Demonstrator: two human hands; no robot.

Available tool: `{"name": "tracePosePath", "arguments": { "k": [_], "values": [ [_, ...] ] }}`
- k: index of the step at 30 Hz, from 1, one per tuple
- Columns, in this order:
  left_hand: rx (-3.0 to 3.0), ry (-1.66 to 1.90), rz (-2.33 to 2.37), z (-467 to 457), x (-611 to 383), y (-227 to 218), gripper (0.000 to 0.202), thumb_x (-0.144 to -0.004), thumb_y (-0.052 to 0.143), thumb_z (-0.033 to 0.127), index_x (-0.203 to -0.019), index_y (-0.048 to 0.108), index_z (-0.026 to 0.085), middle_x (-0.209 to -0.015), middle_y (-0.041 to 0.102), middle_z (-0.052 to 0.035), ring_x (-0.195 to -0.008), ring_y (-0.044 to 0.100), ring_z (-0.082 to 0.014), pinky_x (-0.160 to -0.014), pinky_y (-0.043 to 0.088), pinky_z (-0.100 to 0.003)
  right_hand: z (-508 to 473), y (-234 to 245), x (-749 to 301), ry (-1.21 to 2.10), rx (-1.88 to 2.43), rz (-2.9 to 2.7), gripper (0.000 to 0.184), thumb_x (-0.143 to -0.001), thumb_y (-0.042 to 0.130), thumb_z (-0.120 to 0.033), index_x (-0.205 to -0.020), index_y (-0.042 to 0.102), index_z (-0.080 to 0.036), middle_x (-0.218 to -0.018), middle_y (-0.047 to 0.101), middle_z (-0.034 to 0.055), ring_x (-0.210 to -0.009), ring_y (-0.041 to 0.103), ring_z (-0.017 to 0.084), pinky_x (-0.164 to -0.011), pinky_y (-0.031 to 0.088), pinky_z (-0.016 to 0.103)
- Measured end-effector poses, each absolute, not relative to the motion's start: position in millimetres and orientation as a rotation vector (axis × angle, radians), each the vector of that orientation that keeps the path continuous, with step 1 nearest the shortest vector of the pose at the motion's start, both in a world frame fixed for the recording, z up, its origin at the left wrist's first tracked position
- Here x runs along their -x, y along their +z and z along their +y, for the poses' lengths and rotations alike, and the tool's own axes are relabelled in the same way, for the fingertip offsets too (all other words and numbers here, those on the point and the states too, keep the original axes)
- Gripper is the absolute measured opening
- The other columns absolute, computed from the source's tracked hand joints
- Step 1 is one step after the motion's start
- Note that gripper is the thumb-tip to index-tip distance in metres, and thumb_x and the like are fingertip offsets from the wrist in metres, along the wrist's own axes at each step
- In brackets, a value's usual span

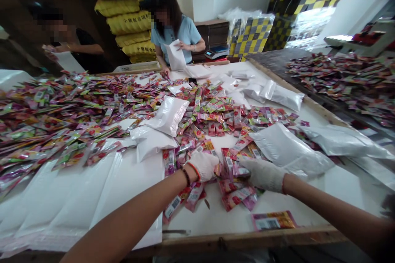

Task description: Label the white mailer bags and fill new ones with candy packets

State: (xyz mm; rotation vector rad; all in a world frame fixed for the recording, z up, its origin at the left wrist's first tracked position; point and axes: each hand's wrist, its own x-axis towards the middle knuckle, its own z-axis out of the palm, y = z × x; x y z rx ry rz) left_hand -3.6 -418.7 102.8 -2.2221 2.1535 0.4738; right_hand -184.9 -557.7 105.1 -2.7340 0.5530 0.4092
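Note:
My left hand (203,166), in a white knit glove with a dark bead bracelet at the wrist, is closed at the edge of a pile of small printed sachets. A sachet (217,169) shows at its fingertips. Facing it from the right, my right hand (267,174), also gloved, rests against the pink and purple sachets (240,170). Its fingers are blurred and partly hidden among them. Between and below the hands lie several more pink sachets (237,198). A single sachet (273,220) lies apart near the front edge.
White flat mailer bags (77,197) cover the left front. Filled white bags (290,150) lie right and centre. A large sachet heap (77,107) spreads left. Across the table, one co-worker (175,33) holds a white bag; another person (74,45) sits farther left. A wooden rim (247,239) edges the table.

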Motion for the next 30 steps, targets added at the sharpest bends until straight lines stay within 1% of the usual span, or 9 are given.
{"name": "tracePosePath", "arguments": {
  "k": [3,6,10,13,16,19,24,27,30],
  "values": [
    [2.231,0.423,2.184,-418,3,108,0.019,-0.078,0.049,0.023,-0.090,0.063,0.018,-0.093,0.066,-0.0102,-0.084,0.062,-0.0247,-0.072,0.048,-0.033,-563,115,185,0.414,2.649,0.536,0.014,-0.070,0.059,-0.024,-0.080,0.066,-0.018,-0.080,0.069,0.0052,-0.071,0.060,0.019,-0.067,0.044,0.026],
    [2.420,0.410,2.188,-418,-16,131,0.016,-0.079,0.048,0.022,-0.088,0.060,0.018,-0.095,0.064,-0.0071,-0.083,0.060,-0.0191,-0.075,0.046,-0.028,-577,140,181,0.261,2.586,0.490,0.012,-0.069,0.057,-0.022,-0.079,0.064,-0.018,-0.080,0.068,0.0035,-0.073,0.059,0.018,-0.068,0.045,0.026],
    [2.775,0.598,1.951,-423,-45,152,0.020,-0.079,0.049,0.021,-0.097,0.057,0.018,-0.092,0.065,-0.0037,-0.077,0.057,-0.0137,-0.067,0.045,-0.021,-602,157,164,0.107,2.646,0.632,0.038,-0.074,0.053,-0.020,-0.111,0.060,-0.015,-0.102,0.067,0.0080,-0.087,0.062,0.021,-0.074,0.047,0.027],
    [2.596,0.575,2.043,-435,-47,142,0.027,-0.079,0.052,0.028,-0.103,0.058,0.017,-0.094,0.066,-0.0053,-0.078,0.058,-0.0162,-0.063,0.045,-0.022,-615,142,143,0.238,2.842,0.757,0.059,-0.070,0.058,-0.016,-0.129,0.051,-0.014,-0.115,0.064,0.0128,-0.096,0.062,0.025,-0.079,0.046,0.029],
    [2.351,0.503,2.232,-453,-36,121,0.033,-0.078,0.054,0.025,-0.110,0.061,0.023,-0.103,0.067,-0.0038,-0.088,0.060,-0.0194,-0.075,0.045,-0.026,-622,122,125,0.430,3.012,0.594,0.040,-0.070,0.059,-0.018,-0.109,0.064,-0.018,-0.103,0.068,0.0122,-0.092,0.064,0.027,-0.076,0.046,0.032],
    [2.193,0.464,2.286,-474,-27,109,0.039,-0.074,0.057,0.022,-0.112,0.063,0.026,-0.109,0.066,-0.0053,-0.095,0.061,-0.0247,-0.082,0.045,-0.032,-624,115,116,0.499,3.112,0.529,0.023,-0.073,0.058,-0.024,-0.091,0.069,-0.017,-0.092,0.070,0.0132,-0.086,0.065,0.028,-0.071,0.045,0.033],
    [2.216,0.371,2.254,-486,-33,121,0.022,-0.073,0.057,0.025,-0.087,0.070,0.015,-0.103,0.065,-0.0146,-0.096,0.060,-0.0303,-0.084,0.044,-0.038,-617,134,122,0.276,3.118,0.636,0.023,-0.076,0.056,-0.028,-0.093,0.068,-0.016,-0.102,0.066,0.0154,-0.096,0.061,0.030,-0.078,0.042,0.035],
    [2.379,0.365,2.221,-477,-50,137,0.020,-0.077,0.052,0.024,-0.085,0.067,0.016,-0.098,0.065,-0.0104,-0.092,0.060,-0.0229,-0.081,0.045,-0.030,-605,142,128,0.071,2.993,0.826,0.031,-0.077,0.055,-0.021,-0.107,0.061,-0.013,-0.104,0.065,0.0150,-0.093,0.061,0.026,-0.078,0.042,0.030],
    [2.538,0.422,2.133,-463,-70,147,0.020,-0.075,0.053,0.018,-0.092,0.064,0.016,-0.087,0.066,-0.0050,-0.079,0.059,-0.0166,-0.072,0.045,-0.025,-593,141,129,-0.014,2.822,0.926,0.033,-0.080,0.054,-0.026,-0.110,0.056,-0.012,-0.096,0.067,0.0113,-0.082,0.062,0.020,-0.069,0.042,0.025]
  ]
}}
